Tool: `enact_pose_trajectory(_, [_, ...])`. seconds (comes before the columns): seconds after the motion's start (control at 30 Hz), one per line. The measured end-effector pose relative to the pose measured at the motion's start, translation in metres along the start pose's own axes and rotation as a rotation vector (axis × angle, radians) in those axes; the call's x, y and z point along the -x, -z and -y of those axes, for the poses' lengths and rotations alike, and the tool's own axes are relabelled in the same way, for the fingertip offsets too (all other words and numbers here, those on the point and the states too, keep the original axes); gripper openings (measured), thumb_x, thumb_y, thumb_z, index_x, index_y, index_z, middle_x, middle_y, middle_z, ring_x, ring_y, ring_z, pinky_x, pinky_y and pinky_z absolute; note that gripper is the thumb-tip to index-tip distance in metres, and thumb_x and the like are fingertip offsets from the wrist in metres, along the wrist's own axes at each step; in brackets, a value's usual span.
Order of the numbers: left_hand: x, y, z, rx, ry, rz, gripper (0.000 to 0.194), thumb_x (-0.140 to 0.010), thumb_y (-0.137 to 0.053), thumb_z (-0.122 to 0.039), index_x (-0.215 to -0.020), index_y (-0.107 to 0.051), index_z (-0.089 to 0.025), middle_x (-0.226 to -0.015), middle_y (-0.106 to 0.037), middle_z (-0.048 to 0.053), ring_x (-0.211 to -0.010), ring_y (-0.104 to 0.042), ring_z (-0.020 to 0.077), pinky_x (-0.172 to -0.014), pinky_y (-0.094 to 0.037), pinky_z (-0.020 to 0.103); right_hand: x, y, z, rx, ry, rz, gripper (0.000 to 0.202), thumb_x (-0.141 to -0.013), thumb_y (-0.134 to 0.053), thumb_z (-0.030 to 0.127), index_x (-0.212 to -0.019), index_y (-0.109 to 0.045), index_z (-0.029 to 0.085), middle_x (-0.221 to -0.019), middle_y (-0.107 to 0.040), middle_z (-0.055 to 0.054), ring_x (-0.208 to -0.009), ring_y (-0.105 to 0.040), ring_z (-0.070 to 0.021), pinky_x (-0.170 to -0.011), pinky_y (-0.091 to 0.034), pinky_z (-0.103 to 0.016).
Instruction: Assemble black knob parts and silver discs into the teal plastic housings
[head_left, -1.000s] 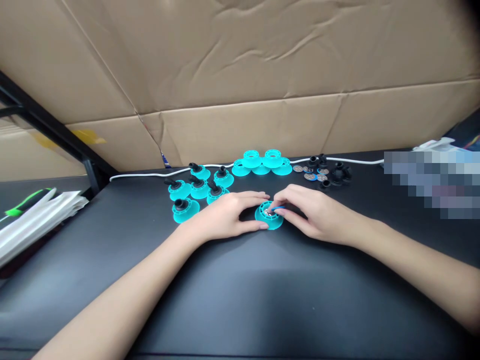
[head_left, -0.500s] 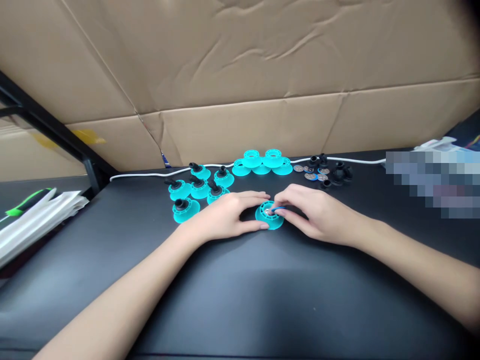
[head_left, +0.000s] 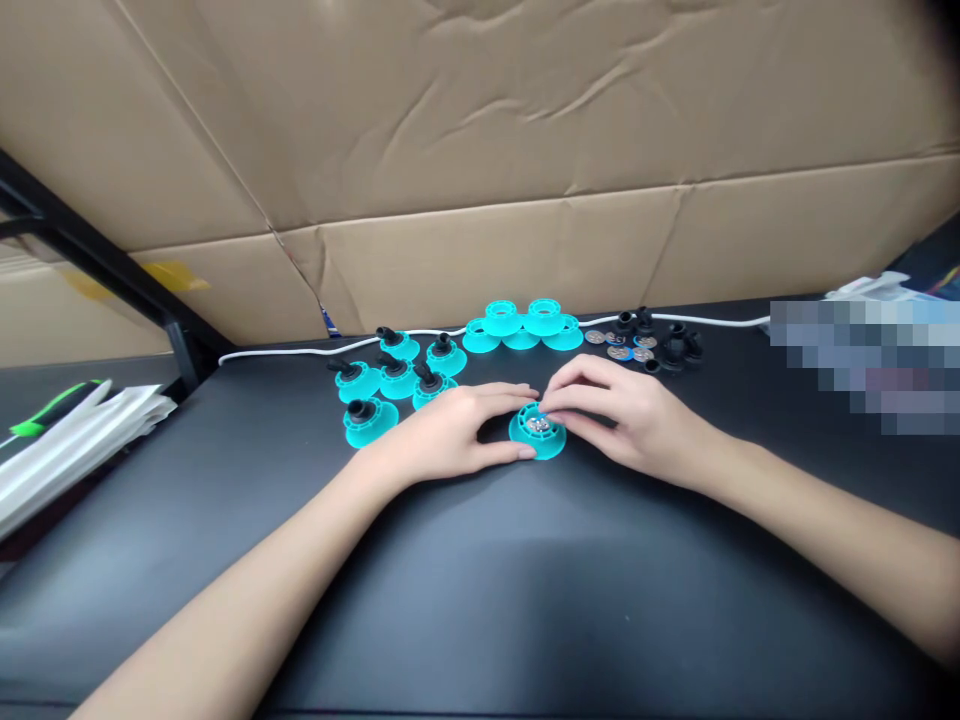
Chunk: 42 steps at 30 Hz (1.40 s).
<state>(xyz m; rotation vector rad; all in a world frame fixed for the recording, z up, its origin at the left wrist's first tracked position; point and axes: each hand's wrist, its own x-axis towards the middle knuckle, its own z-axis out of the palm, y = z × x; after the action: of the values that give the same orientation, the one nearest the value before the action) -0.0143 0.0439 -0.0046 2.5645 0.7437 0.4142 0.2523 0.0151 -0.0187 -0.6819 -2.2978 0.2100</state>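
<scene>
A turquoise flared plastic base (head_left: 538, 447) stands on the table in front of me, its narrower ring facing up. My left hand (head_left: 469, 425) steadies it from the left, thumb at the near side and fingers at the far side. Inside the ring lies a round silver disc (head_left: 538, 425) with some blue at its edge. My right hand (head_left: 626, 405) reaches in from the right, fingertips pinched together at the disc's right edge. The exact contact of those fingertips is partly hidden.
Several turquoise bases with black fittings (head_left: 395, 375) stand to the left. Plain turquoise bases (head_left: 521, 325) are stacked at the back. Silver discs (head_left: 619, 353) and loose black fittings (head_left: 679, 347) lie at the back right. A white cable (head_left: 300, 350) runs along the cardboard (head_left: 480, 260).
The silver disc, tilted in my right fingers before, now lies flat inside the ring. My right fingers have shifted slightly up along its edge. My left hand has stayed in place.
</scene>
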Motion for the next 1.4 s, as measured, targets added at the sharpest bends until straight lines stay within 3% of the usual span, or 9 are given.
enact_pose_trajectory(0.17, [0.002, -0.002, 0.002, -0.031, -0.008, -0.023, 0.054, -0.098, -0.075, -0.045, -0.145, -0.065, -0.020, -0.155, -0.063, 0.012, -0.142, -0.063, 0.0303, -0.121, -0.052, 0.045, 0.003, -0.001, -0.002, 0.044, 0.042, -0.006, 0.022, -0.107, -0.056, 0.016, -0.120, -0.073, 0.024, -0.106, -0.070, -0.008, -0.095, -0.068, -0.0218, -0.083, -0.060, -0.037])
enact_pose_trajectory(0.47, [0.002, -0.002, 0.002, -0.015, -0.005, -0.020, 0.054, -0.097, -0.075, -0.043, -0.146, -0.065, -0.023, -0.155, -0.063, 0.011, -0.142, -0.063, 0.0310, -0.121, -0.052, 0.047, 0.000, 0.002, 0.006, 0.120, 0.059, 0.107, 0.027, -0.107, -0.050, 0.014, -0.113, -0.075, 0.023, -0.105, -0.075, -0.010, -0.094, -0.068, -0.0251, -0.080, -0.060, -0.039])
enact_pose_trajectory(0.63, [0.001, -0.002, 0.003, -0.032, -0.003, -0.017, 0.054, -0.097, -0.075, -0.045, -0.145, -0.065, -0.022, -0.155, -0.063, 0.012, -0.142, -0.062, 0.0311, -0.121, -0.052, 0.047, 0.000, 0.005, 0.007, 0.090, 0.046, 0.171, 0.028, -0.104, -0.050, 0.011, -0.112, -0.075, 0.020, -0.111, -0.076, -0.013, -0.102, -0.070, -0.0277, -0.085, -0.062, -0.043])
enact_pose_trajectory(0.93, [-0.001, 0.000, 0.000, -0.008, 0.004, 0.012, 0.051, -0.098, -0.074, -0.042, -0.144, -0.066, -0.022, -0.155, -0.062, 0.013, -0.142, -0.062, 0.0315, -0.121, -0.052, 0.047, 0.002, 0.005, 0.007, 0.031, 0.023, 0.157, 0.031, -0.099, -0.051, 0.006, -0.114, -0.072, 0.023, -0.124, -0.071, -0.012, -0.107, -0.069, -0.0261, -0.091, -0.062, -0.042])
enact_pose_trajectory(1.13, [0.001, -0.001, 0.002, -0.024, 0.006, -0.012, 0.054, -0.097, -0.076, -0.043, -0.147, -0.065, -0.023, -0.155, -0.063, 0.010, -0.143, -0.062, 0.0299, -0.123, -0.050, 0.044, 0.005, 0.007, -0.014, 0.087, -0.114, 0.051, 0.030, -0.102, -0.047, 0.010, -0.120, -0.067, 0.022, -0.119, -0.069, -0.012, -0.110, -0.067, -0.0285, -0.094, -0.060, -0.048])
enact_pose_trajectory(1.3, [0.003, -0.002, 0.003, -0.038, 0.023, -0.010, 0.057, -0.098, -0.075, -0.046, -0.149, -0.063, -0.024, -0.157, -0.061, 0.007, -0.147, -0.059, 0.0290, -0.125, -0.048, 0.043, 0.012, 0.013, -0.037, 0.205, -0.214, 0.166, 0.023, -0.103, -0.062, 0.031, -0.122, -0.068, 0.021, -0.123, -0.070, -0.015, -0.116, -0.068, -0.0345, -0.103, -0.057, -0.056])
enact_pose_trajectory(1.4, [0.003, -0.002, 0.003, -0.040, 0.021, -0.009, 0.057, -0.098, -0.075, -0.046, -0.149, -0.063, -0.024, -0.158, -0.061, 0.007, -0.147, -0.058, 0.0281, -0.125, -0.048, 0.042, 0.014, 0.012, -0.041, 0.198, -0.212, 0.178, 0.018, -0.104, -0.058, 0.029, -0.118, -0.068, 0.022, -0.119, -0.072, -0.013, -0.114, -0.070, -0.0328, -0.102, -0.058, -0.053])
